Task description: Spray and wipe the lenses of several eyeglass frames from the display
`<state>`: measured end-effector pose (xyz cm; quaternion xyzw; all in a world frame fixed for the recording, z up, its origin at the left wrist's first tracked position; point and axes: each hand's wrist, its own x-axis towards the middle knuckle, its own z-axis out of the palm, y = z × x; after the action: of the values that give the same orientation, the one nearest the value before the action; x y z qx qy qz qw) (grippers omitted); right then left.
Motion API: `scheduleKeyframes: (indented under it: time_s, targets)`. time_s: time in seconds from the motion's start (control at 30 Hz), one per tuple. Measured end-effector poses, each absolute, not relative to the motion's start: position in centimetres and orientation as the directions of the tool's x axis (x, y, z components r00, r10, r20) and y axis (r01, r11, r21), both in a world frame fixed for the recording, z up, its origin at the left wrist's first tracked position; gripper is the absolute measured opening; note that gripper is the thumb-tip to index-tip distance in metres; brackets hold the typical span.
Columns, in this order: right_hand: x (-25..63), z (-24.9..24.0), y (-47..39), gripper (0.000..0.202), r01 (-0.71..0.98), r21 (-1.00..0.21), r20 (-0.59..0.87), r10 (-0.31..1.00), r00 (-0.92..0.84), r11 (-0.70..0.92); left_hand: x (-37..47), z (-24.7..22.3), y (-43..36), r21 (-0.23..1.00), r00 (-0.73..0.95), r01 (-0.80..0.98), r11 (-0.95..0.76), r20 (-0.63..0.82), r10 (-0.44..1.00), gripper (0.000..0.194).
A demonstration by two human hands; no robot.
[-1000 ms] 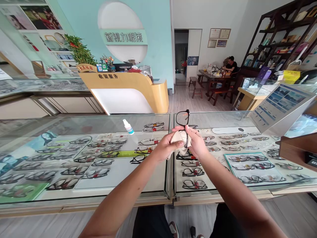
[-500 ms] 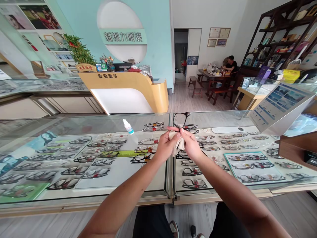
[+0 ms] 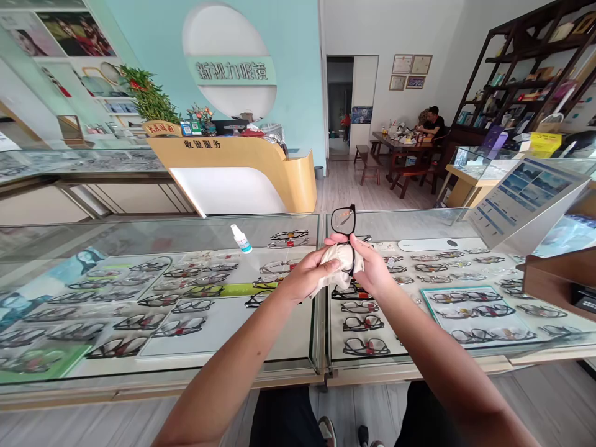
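Above the glass display counter, I hold a pair of black-framed eyeglasses on end, one lens pointing up and away from me. A pale cream cloth covers the lower lens. My left hand is closed on the cloth, its thumb pressing it against the lens. My right hand grips the frame near the bridge and lower rim with thumb and fingers. Parts of the lower rim and the temples are hidden by cloth and fingers. A white spray bottle stands on the glass to the left of my hands.
The glass counter holds rows of eyeglasses under its top. A tilted information board and a brown box stand at the right. A yellow-and-white cashier desk is across the aisle. A person sits at a far table.
The eyeglasses have turned more upright. More of the cloth shows, now wrapped over the lower lens, and my right hand has shifted slightly right.
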<state>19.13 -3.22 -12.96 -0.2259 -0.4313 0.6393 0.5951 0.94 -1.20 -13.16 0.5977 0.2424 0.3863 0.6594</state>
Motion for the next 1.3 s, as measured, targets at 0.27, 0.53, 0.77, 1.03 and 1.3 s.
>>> scheduleKeyframes:
  time_s: [0.27, 0.53, 0.77, 1.03, 1.3]
  targets:
    - [18.5, -13.0, -3.3, 0.053, -0.551, -0.828, 0.234, 0.958, -0.166, 0.107, 2.3, -13.5, -1.7, 0.969, 0.468, -0.216, -0.123, 0.213, 0.858, 0.061]
    - [17.7, -13.3, -3.9, 0.055, -0.480, -0.861, 0.283, 0.942, -0.180, 0.167, 3.1, -13.4, -2.4, 0.955, 0.291, -0.208, -0.212, 0.267, 0.919, 0.058]
    - [17.8, -14.1, -3.5, 0.056, -0.401, -0.887, 0.337, 0.915, -0.219, 0.231, 2.7, -13.5, -2.1, 0.944, 0.158, -0.129, -0.304, 0.322, 0.934, 0.063]
    - [19.7, -12.3, -3.0, 0.048, -0.445, -0.856, 0.312, 0.949, -0.040, 0.263, 2.2, -15.4, 0.3, 0.962, 0.170, -0.270, -0.050, 0.098, 0.981, 0.068]
    - [20.9, -11.8, -2.9, 0.048, -0.316, -0.894, 0.361, 0.928, -0.093, 0.317, 0.7, -15.0, 3.0, 0.871, 0.192, -0.486, 0.078, 0.020, 0.981, 0.077]
